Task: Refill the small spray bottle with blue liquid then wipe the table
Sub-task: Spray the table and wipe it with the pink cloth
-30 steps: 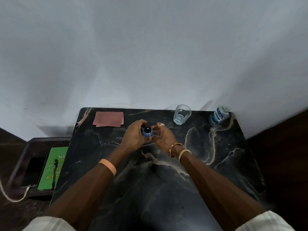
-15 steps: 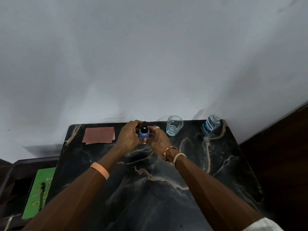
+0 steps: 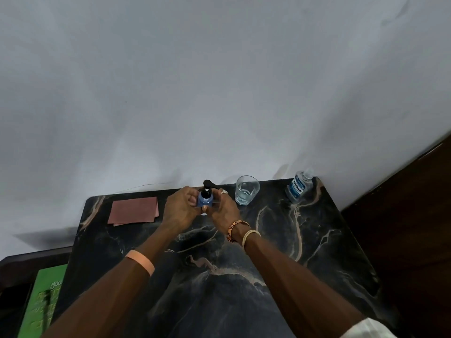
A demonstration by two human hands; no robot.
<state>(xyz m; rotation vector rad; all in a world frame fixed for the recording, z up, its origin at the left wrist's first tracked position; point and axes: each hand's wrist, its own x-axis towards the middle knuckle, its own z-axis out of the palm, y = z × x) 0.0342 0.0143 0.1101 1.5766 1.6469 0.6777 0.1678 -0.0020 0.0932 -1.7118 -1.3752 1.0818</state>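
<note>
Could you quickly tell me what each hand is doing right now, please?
Left hand: closed around the small blue pump bottle.
Right hand: closed on the same bottle from the other side.

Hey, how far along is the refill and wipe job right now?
Refill looks done: the small bottle shows blue liquid, pump on top. In hand: left hand and right hand hold it. Left: wiping; the cloth lies untouched on the table.

Blue spray bottle (image 3: 205, 199) with black pump — black, tan-veined marble table (image 3: 317, 240).

Left hand (image 3: 180, 208) and right hand (image 3: 223, 208) cupped together, fingers curled
</note>
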